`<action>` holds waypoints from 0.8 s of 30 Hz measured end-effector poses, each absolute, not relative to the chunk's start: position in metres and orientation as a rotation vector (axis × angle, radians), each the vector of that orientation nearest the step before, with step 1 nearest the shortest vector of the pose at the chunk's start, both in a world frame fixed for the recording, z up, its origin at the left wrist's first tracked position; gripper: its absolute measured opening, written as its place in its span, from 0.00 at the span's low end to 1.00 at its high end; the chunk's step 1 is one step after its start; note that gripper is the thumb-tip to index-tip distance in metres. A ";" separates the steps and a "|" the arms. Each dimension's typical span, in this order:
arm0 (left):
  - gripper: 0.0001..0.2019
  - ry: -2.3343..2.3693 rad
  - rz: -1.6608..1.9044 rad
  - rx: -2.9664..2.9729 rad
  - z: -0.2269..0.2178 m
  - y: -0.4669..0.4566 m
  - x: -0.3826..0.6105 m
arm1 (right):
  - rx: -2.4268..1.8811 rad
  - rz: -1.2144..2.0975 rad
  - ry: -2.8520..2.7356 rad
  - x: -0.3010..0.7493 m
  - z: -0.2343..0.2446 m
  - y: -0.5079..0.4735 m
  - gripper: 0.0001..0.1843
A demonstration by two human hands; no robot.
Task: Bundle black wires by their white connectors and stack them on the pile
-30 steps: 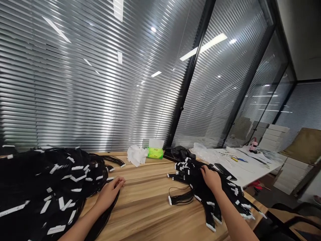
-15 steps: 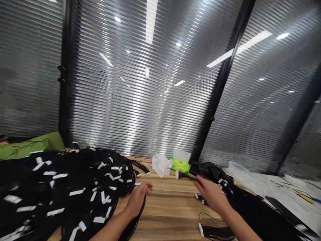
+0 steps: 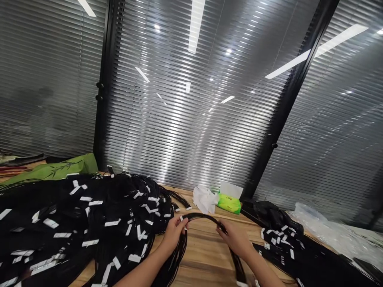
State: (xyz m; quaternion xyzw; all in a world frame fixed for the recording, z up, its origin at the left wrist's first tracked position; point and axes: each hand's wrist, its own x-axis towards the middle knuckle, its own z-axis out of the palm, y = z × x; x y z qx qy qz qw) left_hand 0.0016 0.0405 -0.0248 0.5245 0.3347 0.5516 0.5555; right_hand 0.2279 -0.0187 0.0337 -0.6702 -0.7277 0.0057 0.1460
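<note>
- Okay, L hand is pinching the cable bundle right by a white tab, thumb & fingers clamped on it.
- R hand is gripping the same bundle farther along, fingers wrapped round it.
- Bundle is arching btwn the hands above the table, then dropping past R hand, its white end meeting the bottom edge of view.
- Black cables are hanging under L hand; can't tell if same bundle.
- L pile is running off the L & bottom edges; R pile is running off at R, partly hiding behind R forearm.
- Black lump behind R pile is looking too dark to ID.
- Bare wood is showing btwn the piles, mostly below the arch; blinds are walling off the back. Table's front edge is lying out of view.
- Count: 2 hands, 2 piles; 1 tissue pack is sitting just beside 1 crumpled tissue; 1 green cloth is lying far L. Tags on the piles are overlapping too much to count.
</note>
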 end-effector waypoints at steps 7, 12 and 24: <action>0.22 0.774 1.401 0.956 -0.028 0.057 -0.005 | -1.640 0.608 -1.631 0.273 -0.028 -0.052 0.20; 0.21 0.660 1.310 0.865 -0.027 0.051 -0.006 | -1.473 0.741 -1.461 0.232 -0.050 -0.048 0.40; 0.27 0.757 1.188 1.295 -0.029 0.043 0.002 | -1.109 1.084 -1.003 0.158 -0.047 -0.009 0.35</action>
